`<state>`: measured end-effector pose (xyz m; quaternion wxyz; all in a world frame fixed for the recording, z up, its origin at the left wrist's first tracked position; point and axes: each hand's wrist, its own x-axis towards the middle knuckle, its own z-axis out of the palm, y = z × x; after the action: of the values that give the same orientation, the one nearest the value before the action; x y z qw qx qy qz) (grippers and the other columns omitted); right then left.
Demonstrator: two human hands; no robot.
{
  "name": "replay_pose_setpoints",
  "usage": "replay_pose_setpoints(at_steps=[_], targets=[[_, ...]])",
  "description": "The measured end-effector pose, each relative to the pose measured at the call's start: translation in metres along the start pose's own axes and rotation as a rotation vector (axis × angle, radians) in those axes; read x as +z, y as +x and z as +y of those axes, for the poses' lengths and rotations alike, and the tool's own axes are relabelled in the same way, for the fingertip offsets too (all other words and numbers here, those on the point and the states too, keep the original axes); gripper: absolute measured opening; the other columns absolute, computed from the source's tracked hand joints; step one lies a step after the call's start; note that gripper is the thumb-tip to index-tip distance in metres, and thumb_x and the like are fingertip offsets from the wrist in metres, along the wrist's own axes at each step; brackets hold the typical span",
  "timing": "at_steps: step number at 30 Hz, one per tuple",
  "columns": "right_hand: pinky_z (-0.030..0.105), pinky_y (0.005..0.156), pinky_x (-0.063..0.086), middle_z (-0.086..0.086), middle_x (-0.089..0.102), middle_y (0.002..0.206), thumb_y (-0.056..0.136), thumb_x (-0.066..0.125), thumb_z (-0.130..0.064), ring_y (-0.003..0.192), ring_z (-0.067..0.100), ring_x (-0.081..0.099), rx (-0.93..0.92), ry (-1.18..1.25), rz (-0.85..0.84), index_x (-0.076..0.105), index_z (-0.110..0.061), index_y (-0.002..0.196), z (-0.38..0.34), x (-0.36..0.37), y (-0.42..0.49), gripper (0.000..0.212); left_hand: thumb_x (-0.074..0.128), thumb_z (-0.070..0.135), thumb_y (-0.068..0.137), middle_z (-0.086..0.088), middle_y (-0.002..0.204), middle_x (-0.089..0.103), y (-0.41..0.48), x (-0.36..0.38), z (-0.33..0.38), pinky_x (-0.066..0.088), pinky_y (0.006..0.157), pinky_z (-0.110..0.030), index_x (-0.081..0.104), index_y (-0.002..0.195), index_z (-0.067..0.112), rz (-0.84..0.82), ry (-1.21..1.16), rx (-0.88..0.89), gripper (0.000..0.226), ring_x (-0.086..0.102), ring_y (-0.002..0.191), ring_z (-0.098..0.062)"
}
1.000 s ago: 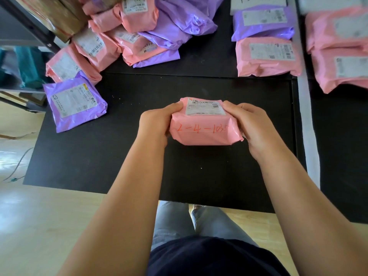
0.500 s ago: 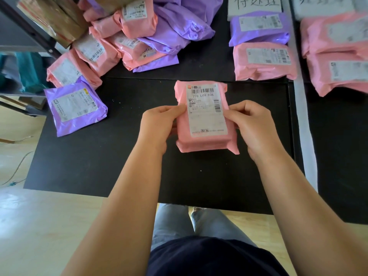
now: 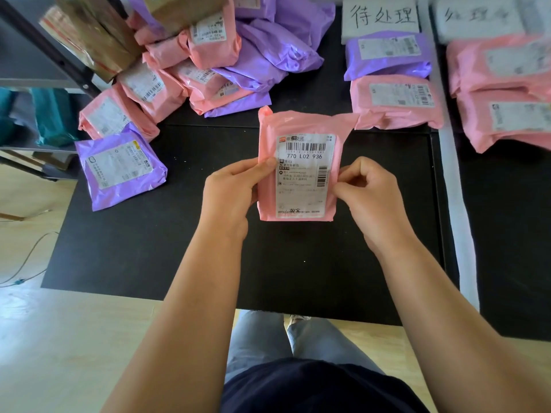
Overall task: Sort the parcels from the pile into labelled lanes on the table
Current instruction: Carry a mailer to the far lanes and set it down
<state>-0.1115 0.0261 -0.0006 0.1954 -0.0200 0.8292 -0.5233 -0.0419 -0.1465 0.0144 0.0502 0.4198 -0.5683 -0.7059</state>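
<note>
A pink parcel [image 3: 298,165] was held upright above the middle of the black table [image 3: 143,248], its label turned to the camera. It was pinched at its left edge by the left hand [image 3: 229,189] and at its right edge by the right hand [image 3: 366,201] — fingers curled on both. A pile [image 3: 214,64] of pink and purple parcels was seen at upper left, unsorted. Under a handwritten sign [image 3: 381,16], two parcels [image 3: 393,99] had been laid; pink ones [image 3: 501,84] were lying past a white strip [image 3: 450,189]. The sorting was judged partly done — much of the pile was left.
</note>
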Motion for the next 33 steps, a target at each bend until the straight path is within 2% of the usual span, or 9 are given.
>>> replay_pose_setpoints(at_steps=[6,9,13,17,20,24,28,29,33], targets=[[0.018,0.077,0.054,-0.012,0.071,0.098,0.09,0.071,-0.029,0.091,-0.003,0.067,-0.044,0.156,0.011,0.066,-0.023,0.103,-0.012,-0.003,-0.006,0.015,0.075,0.018,0.085,-0.004,0.096,0.077,-0.004,-0.006,0.003,0.057,0.082,-0.034,0.075,0.094,0.008,-0.04,-0.027,-0.011,0.014,0.075,0.09,-0.019],[0.02,0.082,0.054,-0.015,0.072,0.1,0.091,0.069,-0.034,0.095,-0.003,0.067,-0.126,0.161,0.042,0.068,-0.028,0.105,-0.021,-0.007,-0.01,0.015,0.075,0.018,0.084,-0.005,0.096,0.077,-0.009,-0.007,0.008,0.056,0.077,-0.032,0.073,0.089,0.008,-0.074,-0.045,-0.005,0.011,0.075,0.089,-0.019],[0.02,0.077,0.053,-0.011,0.074,0.093,0.092,0.069,-0.025,0.09,0.001,0.069,-0.197,0.17,0.126,0.071,-0.025,0.095,-0.034,-0.013,-0.014,0.004,0.075,0.017,0.083,-0.006,0.095,0.077,-0.017,-0.007,0.023,0.055,0.077,-0.031,0.07,0.082,0.01,-0.111,-0.037,0.044,0.008,0.074,0.087,-0.019],[0.025,0.078,0.058,-0.01,0.074,0.088,0.092,0.07,-0.018,0.087,0.003,0.07,-0.248,0.179,0.163,0.073,-0.018,0.089,-0.049,-0.019,-0.019,0.004,0.076,0.015,0.082,-0.006,0.096,0.077,-0.026,-0.006,0.044,0.056,0.076,-0.031,0.072,0.092,0.013,-0.104,-0.028,0.161,0.011,0.073,0.084,-0.016],[0.027,0.079,0.059,-0.01,0.074,0.087,0.091,0.07,-0.017,0.087,0.004,0.07,-0.277,0.18,0.164,0.071,-0.018,0.085,-0.062,-0.023,-0.024,0.006,0.076,0.025,0.083,-0.003,0.093,0.076,-0.034,-0.004,0.06,0.055,0.073,-0.03,0.074,0.093,0.015,-0.097,-0.086,0.225,0.014,0.069,0.08,-0.014],[0.026,0.076,0.057,-0.01,0.074,0.084,0.09,0.07,-0.014,0.084,0.005,0.071,-0.317,0.222,0.133,0.068,-0.018,0.079,-0.079,-0.029,-0.032,0.012,0.076,0.024,0.078,-0.004,0.088,0.075,-0.044,0.0,0.077,0.055,0.086,-0.041,0.077,0.087,0.013,-0.106,-0.246,0.26,0.014,0.068,0.084,-0.021],[0.038,0.083,0.06,-0.006,0.074,0.09,0.09,0.069,-0.013,0.089,0.009,0.071,-0.343,0.224,0.12,0.068,-0.01,0.086,-0.095,-0.037,-0.038,0.006,0.082,0.023,0.065,-0.015,0.116,0.071,-0.048,0.0,0.091,0.052,0.1,-0.049,0.078,0.091,0.009,-0.152,-0.358,0.229,0.029,0.065,0.113,-0.026],[0.04,0.084,0.059,-0.005,0.074,0.09,0.09,0.069,-0.013,0.09,0.01,0.071,-0.352,0.228,0.126,0.068,-0.009,0.086,-0.098,-0.038,-0.04,0.006,0.083,0.022,0.065,-0.015,0.119,0.069,-0.049,0.0,0.094,0.053,0.098,-0.047,0.078,0.092,0.008,-0.167,-0.369,0.228,0.03,0.065,0.114,-0.025],[0.044,0.085,0.059,-0.004,0.075,0.09,0.089,0.07,-0.012,0.09,0.011,0.072,-0.364,0.275,0.144,0.067,-0.008,0.084,-0.115,-0.043,-0.051,0.008,0.073,0.023,0.073,-0.008,0.094,0.076,-0.061,-0.004,0.109,0.058,0.077,-0.038,0.076,0.087,0.013,-0.246,-0.39,0.205,0.017,0.074,0.087,-0.022]])
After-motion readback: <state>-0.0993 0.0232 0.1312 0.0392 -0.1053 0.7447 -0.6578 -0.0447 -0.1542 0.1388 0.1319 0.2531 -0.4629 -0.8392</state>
